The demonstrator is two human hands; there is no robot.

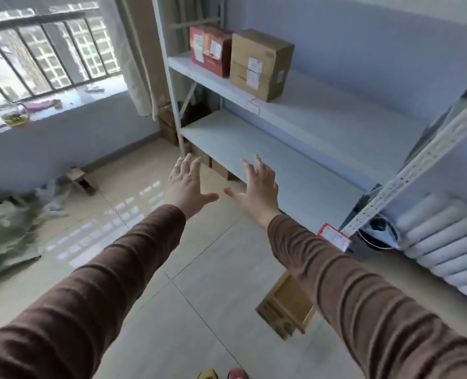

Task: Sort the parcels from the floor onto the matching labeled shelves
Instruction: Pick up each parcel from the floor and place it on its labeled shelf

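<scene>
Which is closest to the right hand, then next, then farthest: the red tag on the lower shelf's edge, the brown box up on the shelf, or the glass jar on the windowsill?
From the right hand, in the head view:
1. Red tag, just below and right, on the lower shelf's front edge.
2. Brown box, above, on the upper shelf.
3. Glass jar, far left on the windowsill.
</scene>
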